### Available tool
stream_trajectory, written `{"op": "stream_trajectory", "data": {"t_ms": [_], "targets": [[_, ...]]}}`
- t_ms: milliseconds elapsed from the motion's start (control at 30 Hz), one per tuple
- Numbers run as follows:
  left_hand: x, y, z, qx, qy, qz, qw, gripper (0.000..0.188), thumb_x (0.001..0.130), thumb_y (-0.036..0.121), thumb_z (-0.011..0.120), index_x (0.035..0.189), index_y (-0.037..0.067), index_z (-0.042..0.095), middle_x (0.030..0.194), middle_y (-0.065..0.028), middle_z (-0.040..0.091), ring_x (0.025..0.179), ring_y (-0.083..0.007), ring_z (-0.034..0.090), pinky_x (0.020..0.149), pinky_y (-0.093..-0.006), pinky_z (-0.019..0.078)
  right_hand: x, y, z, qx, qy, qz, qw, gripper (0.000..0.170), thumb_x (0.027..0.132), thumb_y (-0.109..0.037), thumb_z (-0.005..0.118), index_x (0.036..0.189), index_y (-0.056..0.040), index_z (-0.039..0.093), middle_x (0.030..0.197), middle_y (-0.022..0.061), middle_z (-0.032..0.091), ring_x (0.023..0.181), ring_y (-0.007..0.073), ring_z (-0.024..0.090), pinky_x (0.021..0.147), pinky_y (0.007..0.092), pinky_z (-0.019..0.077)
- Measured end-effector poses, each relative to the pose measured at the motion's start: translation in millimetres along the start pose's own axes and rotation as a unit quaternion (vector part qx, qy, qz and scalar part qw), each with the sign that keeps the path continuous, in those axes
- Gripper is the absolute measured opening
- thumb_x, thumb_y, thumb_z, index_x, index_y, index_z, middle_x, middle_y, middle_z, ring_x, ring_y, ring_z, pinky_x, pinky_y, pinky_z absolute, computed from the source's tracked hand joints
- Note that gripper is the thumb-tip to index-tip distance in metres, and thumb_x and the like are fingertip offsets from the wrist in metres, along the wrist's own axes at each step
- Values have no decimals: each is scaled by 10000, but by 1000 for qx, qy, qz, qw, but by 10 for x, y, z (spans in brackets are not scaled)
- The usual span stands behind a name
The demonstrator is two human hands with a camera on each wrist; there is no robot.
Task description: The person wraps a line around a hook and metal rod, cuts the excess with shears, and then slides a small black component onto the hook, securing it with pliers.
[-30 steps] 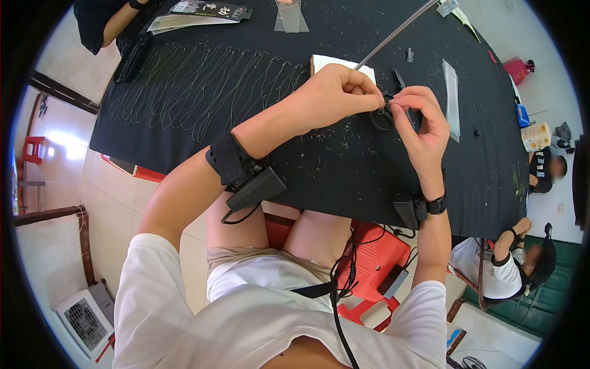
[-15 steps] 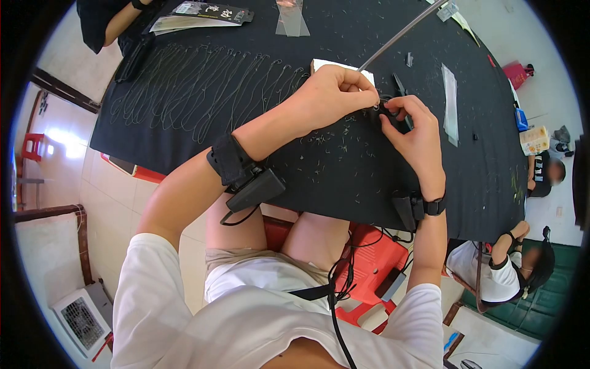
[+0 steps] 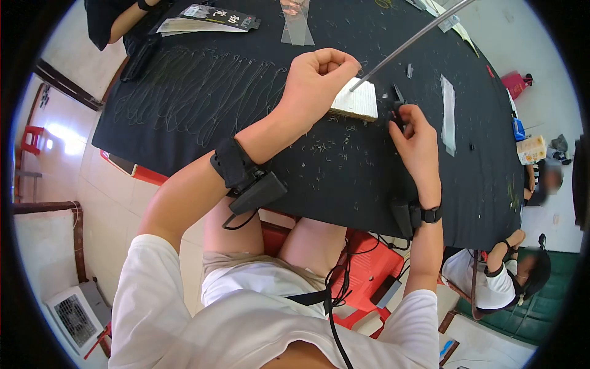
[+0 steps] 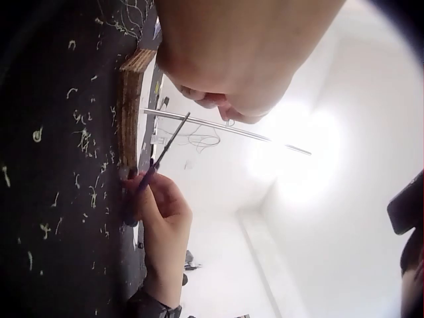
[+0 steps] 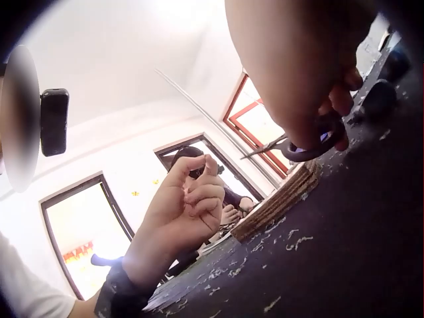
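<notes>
Thumb and forefinger of my left hand (image 3: 313,83) pinch a thin line, a small loop of which shows at the fingertips in the left wrist view. The hand is beside a metal rod (image 3: 405,47) that stands up at a slant from a white-topped board (image 3: 359,100). To the right of the board, my right hand (image 3: 420,144) holds dark-handled scissors (image 4: 173,142); in the right wrist view its fingers are around the scissors' handle loops (image 5: 308,152) and the blades point toward the rod.
Looped thin lines (image 3: 203,92) lie in a row at the left on the black cloth (image 3: 344,184). Packets (image 3: 209,19), clear sleeves (image 3: 297,31), a long clear strip (image 3: 448,114) and scattered clippings surround the board. Other people sit at the table's edges.
My left hand has moved up and left, away from my right hand, uncovering more of the board. The right hand has shifted slightly down, with the scissors beside the board.
</notes>
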State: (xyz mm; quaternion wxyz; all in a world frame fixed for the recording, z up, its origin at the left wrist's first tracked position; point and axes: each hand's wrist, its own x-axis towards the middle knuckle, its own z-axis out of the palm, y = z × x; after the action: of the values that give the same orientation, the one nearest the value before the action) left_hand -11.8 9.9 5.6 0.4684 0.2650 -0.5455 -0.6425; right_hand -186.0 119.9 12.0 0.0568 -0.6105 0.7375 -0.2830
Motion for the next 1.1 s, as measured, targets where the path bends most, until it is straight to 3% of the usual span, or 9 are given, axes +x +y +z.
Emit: {"op": "stream_trajectory", "data": {"t_ms": [67,100,167,300,467,667,867,1100], "targets": [[-13,28,-1,-20,-3,-15,1000,162,833,161,600,905,25,650,659,60,528,556,12,375,484,-166,274,13,56,16,49,63,30,996,209,748,-80,680,907,-26,557,688,39,575,511,68,442,498,208,373],[-20,39,3,-39,-8,-34,999,162,832,162,600,904,26,650,664,58,530,555,10,373,485,-166,273,20,76,12,48,62,25,997,209,748,-80,680,907,-26,557,688,39,575,511,68,442,498,208,373],[-20,23,18,-26,-19,-28,999,164,831,163,601,906,26,649,672,55,533,556,7,373,484,-165,271,26,105,6,167,45,38,984,194,748,-74,691,848,-42,528,731,5,580,537,32,424,500,186,352],[-26,22,13,-23,-89,-41,995,177,826,171,606,913,22,643,703,44,549,558,1,383,482,-168,276,-11,34,51,229,62,26,971,209,744,-69,702,812,-57,504,720,-21,562,554,24,434,495,174,325],[-18,-17,29,-25,-114,-33,993,176,826,171,606,911,21,639,717,30,563,554,2,390,474,-171,281,3,-15,40,244,105,-64,962,287,690,-93,723,901,-27,541,707,-15,560,589,45,472,502,195,341],[-25,38,18,-64,-115,-53,990,167,840,161,592,911,14,626,662,38,521,501,5,338,439,-173,221,-26,-69,-87,61,100,-124,985,314,618,-26,676,918,1,588,804,54,629,612,81,504,556,215,393],[-16,27,22,-119,-116,-70,984,146,857,155,580,908,24,618,603,60,465,465,-3,305,428,-186,189,-12,30,-120,24,106,-221,969,338,602,-12,695,927,22,606,821,65,634,611,131,534,590,248,440],[-5,1,-10,-139,-145,-52,978,147,868,157,572,931,30,612,625,56,477,467,-5,318,430,-178,204,-24,12,-131,22,84,-191,978,314,619,-7,704,916,26,609,822,80,629,620,144,541,586,252,449]]}}
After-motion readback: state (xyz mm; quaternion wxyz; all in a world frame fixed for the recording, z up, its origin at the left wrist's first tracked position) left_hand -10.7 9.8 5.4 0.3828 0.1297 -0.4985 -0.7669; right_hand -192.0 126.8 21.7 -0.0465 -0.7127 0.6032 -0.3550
